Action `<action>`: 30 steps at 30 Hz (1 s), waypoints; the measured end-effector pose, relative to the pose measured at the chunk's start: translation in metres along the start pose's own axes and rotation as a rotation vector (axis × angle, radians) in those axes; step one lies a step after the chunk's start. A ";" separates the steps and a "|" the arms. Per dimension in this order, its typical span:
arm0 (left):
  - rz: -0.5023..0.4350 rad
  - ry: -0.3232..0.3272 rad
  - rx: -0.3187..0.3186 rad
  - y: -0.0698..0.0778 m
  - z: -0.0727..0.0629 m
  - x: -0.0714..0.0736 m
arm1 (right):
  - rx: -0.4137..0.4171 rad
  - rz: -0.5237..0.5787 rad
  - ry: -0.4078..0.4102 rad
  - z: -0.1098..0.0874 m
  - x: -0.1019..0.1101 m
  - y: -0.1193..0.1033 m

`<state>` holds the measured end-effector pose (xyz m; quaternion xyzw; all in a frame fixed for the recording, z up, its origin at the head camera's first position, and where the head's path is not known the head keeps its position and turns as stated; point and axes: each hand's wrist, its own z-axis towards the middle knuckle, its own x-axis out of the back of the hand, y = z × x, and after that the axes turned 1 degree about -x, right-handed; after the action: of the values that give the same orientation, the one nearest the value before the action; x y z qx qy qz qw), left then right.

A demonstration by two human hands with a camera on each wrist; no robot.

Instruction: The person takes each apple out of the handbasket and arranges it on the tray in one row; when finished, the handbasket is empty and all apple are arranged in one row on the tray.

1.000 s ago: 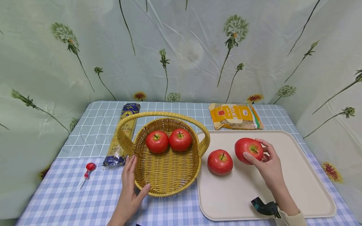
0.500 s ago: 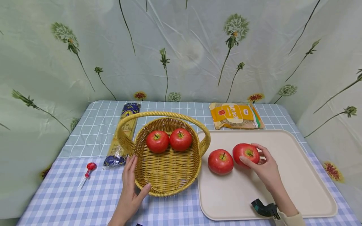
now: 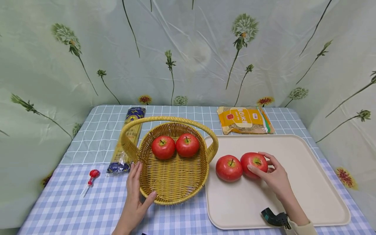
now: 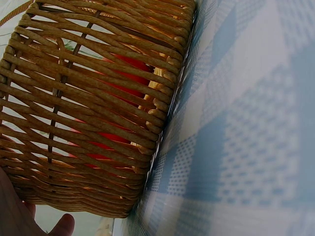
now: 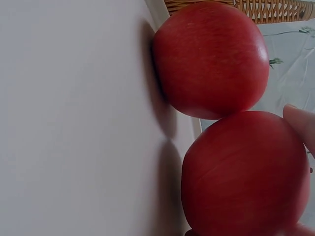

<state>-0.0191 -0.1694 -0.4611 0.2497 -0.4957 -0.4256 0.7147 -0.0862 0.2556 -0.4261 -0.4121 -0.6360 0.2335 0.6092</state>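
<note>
Right hand (image 3: 273,179): curved around an apple, thumb on the near side and fingers on the far side; the other fingers are partly hidden behind the fruit, and the right wrist view catches only fingertips at its edges.
Held apple (image 3: 249,164): red, over the left part of the tray, stem end facing up; its underside is hard to see, so I cannot tell whether it rests on the surface.
Second apple (image 3: 229,168): on the tray, against the held apple's left side.
Tray (image 3: 308,182): cream, with rounded corners; the right forearm crosses its near edge.
Wrist gear (image 3: 274,217): dark, strapped by a pale sleeve (image 3: 302,227) that the bottom edge cuts off.
Left hand (image 3: 135,199): fingers straight and thumb spread, touching the basket's near left side without gripping anything; forearm cut off below.
Basket (image 3: 173,182): yellow wicker, upright, handle (image 3: 170,118) raised.
Basket apples (image 3: 163,147): two, side by side at the back — only red patches through the weave in the left wrist view.
Spaghetti packet (image 3: 118,160): left of the basket, partly covered by the handle.
Orange packet (image 3: 245,120): behind the tray, small print unreadable.
Lollipop (image 3: 94,173): red, far left, on checked cloth (image 3: 97,212).
</note>
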 end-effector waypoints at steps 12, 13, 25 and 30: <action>0.002 0.006 -0.010 -0.001 -0.001 -0.001 | -0.038 -0.018 -0.015 0.000 -0.002 0.000; 0.002 0.006 -0.012 -0.001 -0.001 -0.001 | -0.041 -0.020 -0.016 0.000 -0.002 0.000; 0.002 0.004 0.006 0.001 -0.001 0.000 | -0.057 -0.044 -0.063 0.003 -0.003 -0.002; 0.010 -0.001 0.005 0.000 -0.001 0.000 | -0.010 -0.069 -0.074 0.003 -0.003 -0.002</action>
<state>-0.0185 -0.1694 -0.4618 0.2488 -0.4986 -0.4209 0.7158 -0.0902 0.2527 -0.4264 -0.3841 -0.6731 0.2241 0.5909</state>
